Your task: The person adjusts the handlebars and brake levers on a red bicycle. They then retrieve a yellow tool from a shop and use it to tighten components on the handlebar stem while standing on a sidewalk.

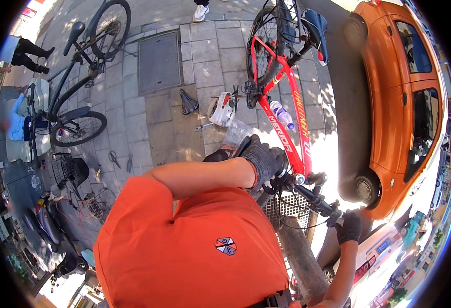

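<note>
A red bicycle (301, 138) stands in front of me, with a bottle (282, 114) on its frame. My gloved left hand (260, 159) is closed on the left end of its black handlebar (315, 200). Lower right, my gloved right hand (349, 227) is wrapped around the other end, beside a lever and cables. A tree trunk (300, 256) and grate lie below the bar. On the paving beyond my left hand are a loose black saddle (188, 102) and a white tool tray (221, 110) with tools and a plastic bag.
An orange car (392, 102) is parked at the right. A black bicycle (76, 128) stands at left, near a seated person (17, 128) and a standing person (27, 54). Another person's foot (201, 11) is at the top. A scooter (48, 226) and loose tools are lower left.
</note>
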A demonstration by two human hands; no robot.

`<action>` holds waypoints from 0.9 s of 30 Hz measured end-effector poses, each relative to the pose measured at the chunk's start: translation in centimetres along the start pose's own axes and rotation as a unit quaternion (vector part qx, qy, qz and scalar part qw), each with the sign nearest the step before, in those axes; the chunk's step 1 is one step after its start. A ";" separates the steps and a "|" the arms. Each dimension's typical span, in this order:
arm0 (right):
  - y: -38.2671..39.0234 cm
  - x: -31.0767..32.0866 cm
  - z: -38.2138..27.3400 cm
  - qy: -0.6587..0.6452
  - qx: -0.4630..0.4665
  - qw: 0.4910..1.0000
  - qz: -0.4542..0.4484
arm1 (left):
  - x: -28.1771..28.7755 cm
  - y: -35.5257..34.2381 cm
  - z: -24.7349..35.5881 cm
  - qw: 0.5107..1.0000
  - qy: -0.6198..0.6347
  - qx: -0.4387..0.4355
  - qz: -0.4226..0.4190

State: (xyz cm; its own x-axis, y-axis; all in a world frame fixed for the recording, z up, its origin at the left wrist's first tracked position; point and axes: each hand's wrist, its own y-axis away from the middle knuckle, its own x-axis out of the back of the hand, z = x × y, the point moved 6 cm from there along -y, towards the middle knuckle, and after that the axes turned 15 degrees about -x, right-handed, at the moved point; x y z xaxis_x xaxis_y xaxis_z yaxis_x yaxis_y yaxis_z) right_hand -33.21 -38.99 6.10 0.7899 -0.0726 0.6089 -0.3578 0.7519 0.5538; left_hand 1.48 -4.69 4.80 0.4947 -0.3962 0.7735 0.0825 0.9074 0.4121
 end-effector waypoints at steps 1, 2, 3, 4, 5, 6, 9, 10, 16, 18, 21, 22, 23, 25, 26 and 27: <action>1.7 2.9 -1.6 0.016 -0.001 1.000 0.002 | -0.1 0.0 -0.2 1.000 0.008 0.000 0.000; 3.2 4.4 -2.5 0.031 -0.007 0.999 0.001 | -0.3 0.1 -0.2 1.000 0.016 -0.005 -0.001; 3.4 4.2 -2.7 -0.004 -0.013 1.000 0.018 | -0.1 0.2 -0.3 1.000 0.018 -0.002 -0.008; 3.5 3.7 -2.8 -0.038 -0.019 0.998 0.036 | 0.1 0.5 -0.3 1.000 0.021 0.001 -0.015; 3.7 3.7 -2.9 -0.070 -0.022 0.996 0.055 | 0.2 0.8 -0.1 0.999 0.025 0.007 -0.023; 3.8 3.7 -2.8 -0.080 -0.033 0.995 0.052 | 0.2 1.1 0.0 0.999 0.026 0.008 -0.019; 3.5 5.1 -3.7 -0.115 -0.054 0.991 0.046 | -0.3 1.7 -0.1 0.999 0.027 0.019 -0.016; 3.4 5.0 -3.5 -0.119 -0.051 0.990 0.050 | -0.4 1.7 0.0 0.999 0.019 0.025 -0.014; 0.8 6.5 -3.3 -0.096 -0.013 0.986 0.134 | -1.4 1.6 1.0 0.996 -0.034 0.076 0.026; -0.4 8.0 -3.2 -0.058 -0.024 0.988 0.142 | -1.2 0.9 0.5 0.995 -0.031 0.085 0.052; -7.0 13.1 -5.9 -0.027 0.033 0.979 0.200 | 1.2 1.6 -0.3 0.985 -0.056 0.154 0.049; -5.7 12.5 -4.3 -0.056 -0.003 0.978 0.203 | 2.5 0.5 -1.5 0.991 -0.055 0.113 0.050; -5.4 11.7 -3.5 -0.069 -0.029 0.980 0.183 | 2.9 -1.2 -2.5 0.992 -0.061 0.095 0.052; -7.0 12.4 -3.6 -0.055 -0.043 0.977 0.201 | 3.9 -2.3 -3.6 0.992 -0.067 0.089 0.057; -8.1 13.0 -3.7 -0.049 -0.049 0.975 0.212 | 4.2 -2.6 -4.4 0.991 -0.067 0.095 0.061; -8.4 14.7 -3.8 -0.060 -0.024 0.984 0.166 | 4.3 -3.1 -4.9 0.989 -0.069 0.104 0.078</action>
State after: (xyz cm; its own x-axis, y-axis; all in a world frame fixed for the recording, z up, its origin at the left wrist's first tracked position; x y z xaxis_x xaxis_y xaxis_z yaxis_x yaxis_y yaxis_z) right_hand -16.69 -43.89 8.27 0.5682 0.1081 0.8158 -0.5602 0.7769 0.2872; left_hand 7.59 -8.46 4.48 0.3627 -0.2826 0.8880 -0.1719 0.9163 0.3618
